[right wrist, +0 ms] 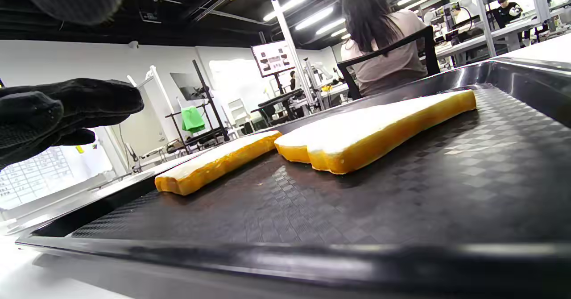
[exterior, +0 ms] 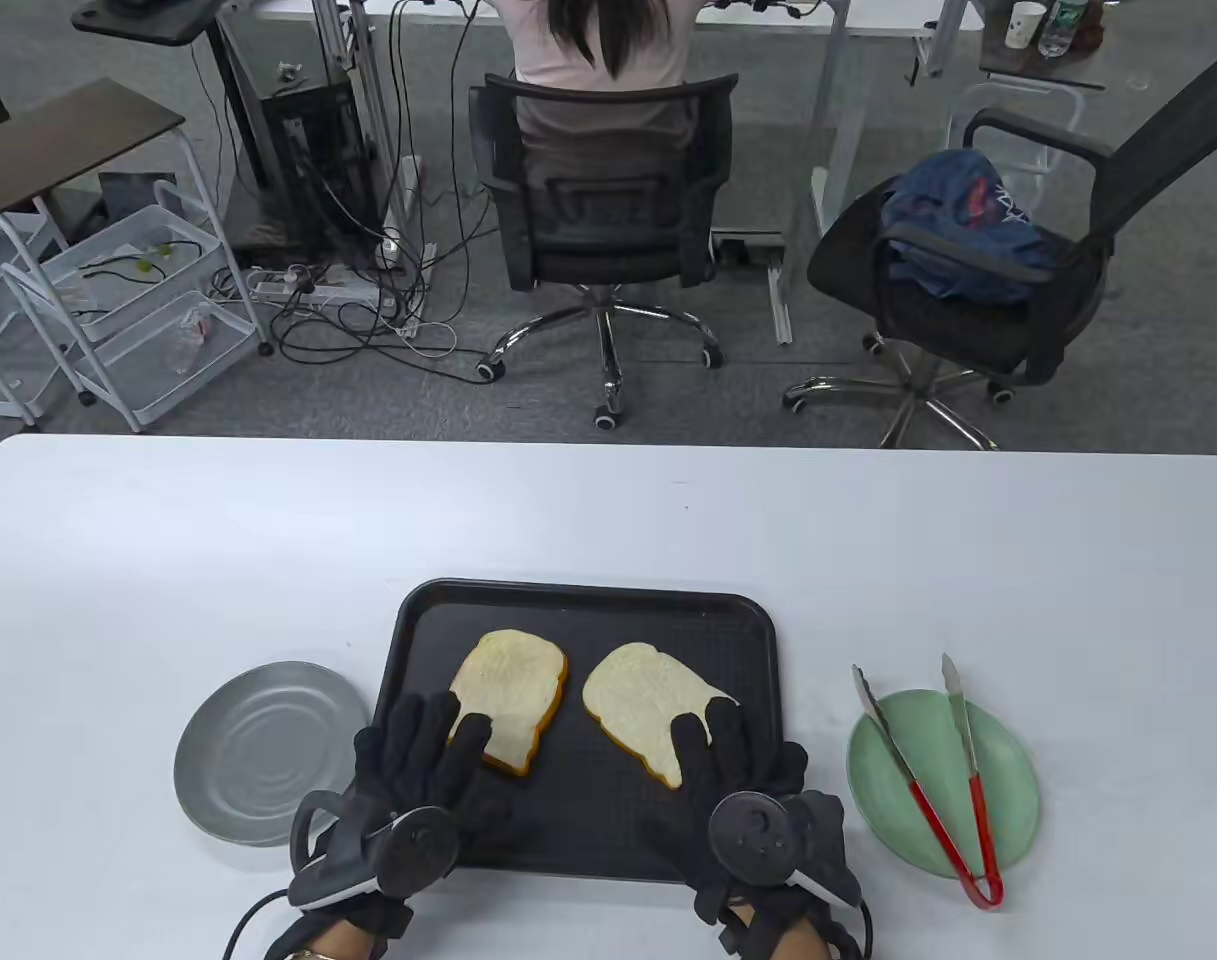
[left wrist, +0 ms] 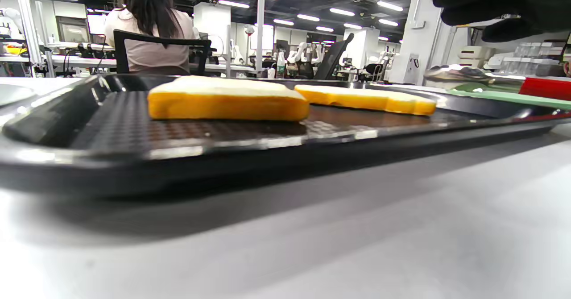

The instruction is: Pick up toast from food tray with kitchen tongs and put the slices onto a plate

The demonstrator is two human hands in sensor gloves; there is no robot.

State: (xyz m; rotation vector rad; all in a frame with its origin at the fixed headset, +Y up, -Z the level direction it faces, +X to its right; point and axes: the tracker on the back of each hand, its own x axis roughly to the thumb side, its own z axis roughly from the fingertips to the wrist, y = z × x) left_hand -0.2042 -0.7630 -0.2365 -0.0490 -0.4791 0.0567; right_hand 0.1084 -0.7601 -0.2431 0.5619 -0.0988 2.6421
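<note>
Two slices of toast lie flat on a black tray (exterior: pixel 588 592): the left slice (exterior: pixel 513 680) and the right slice (exterior: pixel 633 700). My left hand (exterior: pixel 438 730) is spread flat over the tray's near left, fingertips above the left slice's near end. My right hand (exterior: pixel 723 745) is spread the same way above the right slice's near end. Neither hand holds anything. Red-handled tongs (exterior: pixel 981 815) lie across a green plate (exterior: pixel 1013 760) to the right of the tray. The wrist views show both slices (left wrist: pixel 227 100) (right wrist: pixel 379 129) with no finger resting on them.
A grey metal plate (exterior: pixel 258 750) sits left of the tray. The white table (exterior: pixel 608 510) stretches beyond the tray to its far edge. Past it stand office chairs, one with a seated person (exterior: pixel 598 60).
</note>
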